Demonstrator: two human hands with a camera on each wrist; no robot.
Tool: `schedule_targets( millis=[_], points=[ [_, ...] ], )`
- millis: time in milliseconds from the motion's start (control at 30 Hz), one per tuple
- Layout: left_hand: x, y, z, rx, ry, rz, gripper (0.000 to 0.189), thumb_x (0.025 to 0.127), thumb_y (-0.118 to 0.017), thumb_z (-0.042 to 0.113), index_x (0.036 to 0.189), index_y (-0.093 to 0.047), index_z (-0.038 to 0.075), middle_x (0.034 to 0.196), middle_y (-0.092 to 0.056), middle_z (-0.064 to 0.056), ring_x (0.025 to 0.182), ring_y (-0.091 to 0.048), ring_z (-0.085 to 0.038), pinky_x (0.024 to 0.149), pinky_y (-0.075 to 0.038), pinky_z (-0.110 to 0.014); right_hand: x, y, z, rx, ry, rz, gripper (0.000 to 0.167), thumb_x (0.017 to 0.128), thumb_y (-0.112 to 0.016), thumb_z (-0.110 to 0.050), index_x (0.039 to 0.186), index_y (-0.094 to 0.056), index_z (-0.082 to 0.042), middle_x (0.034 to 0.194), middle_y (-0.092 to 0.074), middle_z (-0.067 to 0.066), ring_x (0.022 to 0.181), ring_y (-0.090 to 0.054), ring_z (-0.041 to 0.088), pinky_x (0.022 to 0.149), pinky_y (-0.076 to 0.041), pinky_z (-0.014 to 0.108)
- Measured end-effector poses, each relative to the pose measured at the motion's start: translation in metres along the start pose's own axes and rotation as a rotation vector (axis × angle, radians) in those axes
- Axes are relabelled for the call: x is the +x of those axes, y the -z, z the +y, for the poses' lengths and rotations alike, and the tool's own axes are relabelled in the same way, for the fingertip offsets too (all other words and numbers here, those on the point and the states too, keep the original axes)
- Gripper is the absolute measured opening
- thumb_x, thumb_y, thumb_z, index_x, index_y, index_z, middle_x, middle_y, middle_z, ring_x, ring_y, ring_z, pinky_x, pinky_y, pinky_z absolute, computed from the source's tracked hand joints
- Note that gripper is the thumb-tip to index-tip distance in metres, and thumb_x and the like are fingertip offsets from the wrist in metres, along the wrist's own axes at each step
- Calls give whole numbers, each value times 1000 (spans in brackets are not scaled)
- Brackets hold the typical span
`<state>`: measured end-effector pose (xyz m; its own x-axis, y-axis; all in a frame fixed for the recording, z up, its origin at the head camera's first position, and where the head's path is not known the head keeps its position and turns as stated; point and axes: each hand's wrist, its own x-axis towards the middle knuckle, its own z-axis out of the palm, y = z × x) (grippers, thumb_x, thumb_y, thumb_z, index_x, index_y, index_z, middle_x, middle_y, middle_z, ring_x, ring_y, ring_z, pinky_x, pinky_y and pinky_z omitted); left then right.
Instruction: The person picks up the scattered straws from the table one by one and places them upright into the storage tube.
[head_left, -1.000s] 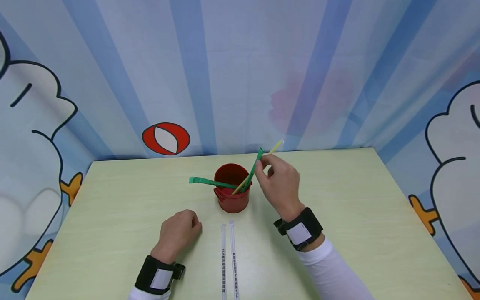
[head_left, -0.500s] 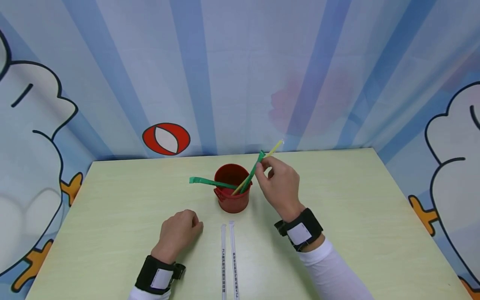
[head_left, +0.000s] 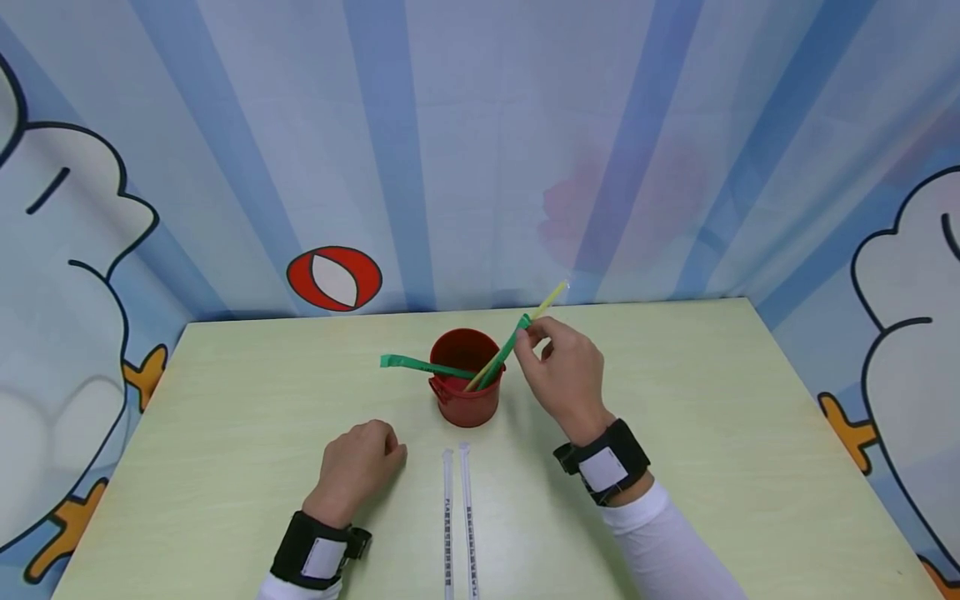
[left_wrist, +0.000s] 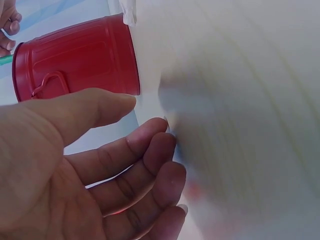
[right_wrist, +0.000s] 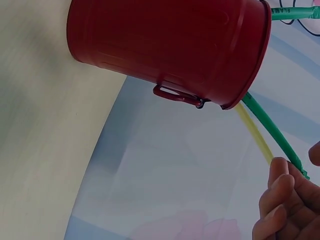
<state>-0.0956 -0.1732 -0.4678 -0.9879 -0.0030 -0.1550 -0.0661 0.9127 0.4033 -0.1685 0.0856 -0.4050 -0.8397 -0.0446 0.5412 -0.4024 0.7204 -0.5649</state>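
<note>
A red bucket (head_left: 467, 408) stands upright on the table. Inside it lean two green-wrapped straws, one green straw (head_left: 408, 362) pointing left and the other green straw (head_left: 501, 358) to the right, beside a yellow straw (head_left: 551, 298). My right hand (head_left: 566, 371) is at the upper end of the right green straw. In the right wrist view that straw's tip lies against the fingers, while the thumb (right_wrist: 315, 153) looks apart from it. On the table left of the bucket rests my left hand (head_left: 358, 467), its fingers loosely curled around nothing.
Two white-wrapped straws (head_left: 447, 521) with dark print lie side by side in front of the bucket, between the hands. Behind the pale wooden table (head_left: 675, 350) hangs a blue striped cloth (head_left: 480, 167) with cartoon figures.
The right green straw has sunk lower into the bucket and tilts more to the right. My right hand has shifted slightly down and right with it. The left hand has barely moved.
</note>
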Motion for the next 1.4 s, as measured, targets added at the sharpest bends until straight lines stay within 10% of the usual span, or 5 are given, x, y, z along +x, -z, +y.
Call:
schedule_targets(
  millis=[500,1133,1400],
  points=[
    [-1,1,1,0,4,2,19,92,-72,14,75,-66,9,65,-54,-1,60,-49,-16,55,-36,-28,-25,-3,14,7,-118,-50,18,97,-65,-20,93,-76,-6,78,-73,7,62,-62,20,55,-44,31],
    [-1,1,1,-11,2,-5,26,93,-71,17,70,-63,11,62,-49,0,59,-47,-15,54,-33,-29,-52,-14,31,-121,-320,-544,18,94,-66,-18,80,-68,-8,63,-55,-1,58,-50,13,52,-36,27],
    [-3,3,2,-6,7,-8,28,94,-70,19,68,-63,11,61,-48,0,59,-46,-15,54,-32,-29,-58,-15,35,-158,-312,-619,21,93,-65,-14,72,-65,-10,59,-51,-2,57,-49,13,52,-34,27]
  ],
)
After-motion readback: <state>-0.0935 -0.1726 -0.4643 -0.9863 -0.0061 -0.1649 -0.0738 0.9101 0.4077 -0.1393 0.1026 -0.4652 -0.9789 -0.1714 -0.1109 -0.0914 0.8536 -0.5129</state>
